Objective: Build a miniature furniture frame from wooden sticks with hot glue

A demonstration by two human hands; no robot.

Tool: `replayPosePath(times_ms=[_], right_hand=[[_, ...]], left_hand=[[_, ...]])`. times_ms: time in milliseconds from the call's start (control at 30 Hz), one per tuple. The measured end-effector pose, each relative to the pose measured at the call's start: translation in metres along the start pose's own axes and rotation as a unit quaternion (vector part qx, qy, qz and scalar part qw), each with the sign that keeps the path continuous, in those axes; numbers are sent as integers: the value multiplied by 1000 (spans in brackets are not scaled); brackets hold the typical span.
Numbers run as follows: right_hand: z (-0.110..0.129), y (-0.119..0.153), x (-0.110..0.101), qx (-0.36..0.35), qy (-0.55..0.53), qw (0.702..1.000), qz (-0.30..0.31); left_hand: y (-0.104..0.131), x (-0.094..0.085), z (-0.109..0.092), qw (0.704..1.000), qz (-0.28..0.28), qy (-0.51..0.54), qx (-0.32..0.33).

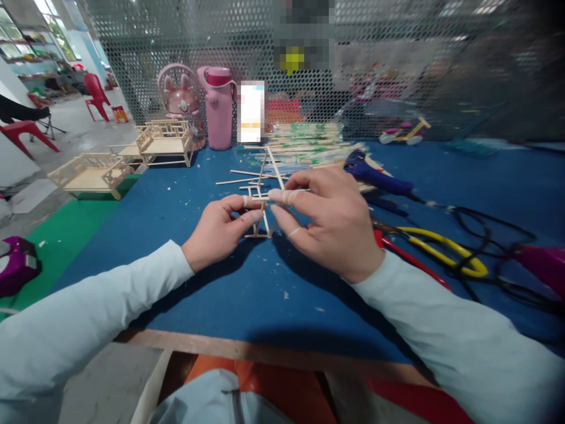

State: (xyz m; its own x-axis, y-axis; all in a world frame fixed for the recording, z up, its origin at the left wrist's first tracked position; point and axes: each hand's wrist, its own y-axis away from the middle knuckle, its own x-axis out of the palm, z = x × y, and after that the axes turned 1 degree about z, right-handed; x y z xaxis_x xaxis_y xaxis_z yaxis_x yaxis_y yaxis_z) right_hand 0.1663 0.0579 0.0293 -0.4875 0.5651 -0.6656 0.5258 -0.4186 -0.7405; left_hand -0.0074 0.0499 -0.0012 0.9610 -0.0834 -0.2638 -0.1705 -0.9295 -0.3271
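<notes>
Pale sleeves; hands (some fingers wrapped) hold a stick frame.

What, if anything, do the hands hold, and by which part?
A small pale wooden-stick frame: the left hand pinches it at mid-height; whether the right hand grips is unclear.

A pink flask and a rabbit-eared pink bottle stand on a blue desk before a perforated metal screen, with a small wheeled toy farther right, a purple object on the green surface at left, and a red chair on the floor beyond.
</notes>
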Motion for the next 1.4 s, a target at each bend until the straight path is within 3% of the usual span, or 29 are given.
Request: replayPosePath(times_ms=[300,467,700,1400], right_hand=[[1,2,6,13,-16,999,-44],[1,3,6,1,-16,999,-47],[2,2,6,-2,-16,999,-49],[1,3,6,-2,-2,999,-43]], left_hand=[[4,2,0,999,-27,-39,25],[6,0,-3,980,-107,-130,106],[3,-2,-5,954,-123,-200,188],[3,6,-3,981,-121,-70,138]])
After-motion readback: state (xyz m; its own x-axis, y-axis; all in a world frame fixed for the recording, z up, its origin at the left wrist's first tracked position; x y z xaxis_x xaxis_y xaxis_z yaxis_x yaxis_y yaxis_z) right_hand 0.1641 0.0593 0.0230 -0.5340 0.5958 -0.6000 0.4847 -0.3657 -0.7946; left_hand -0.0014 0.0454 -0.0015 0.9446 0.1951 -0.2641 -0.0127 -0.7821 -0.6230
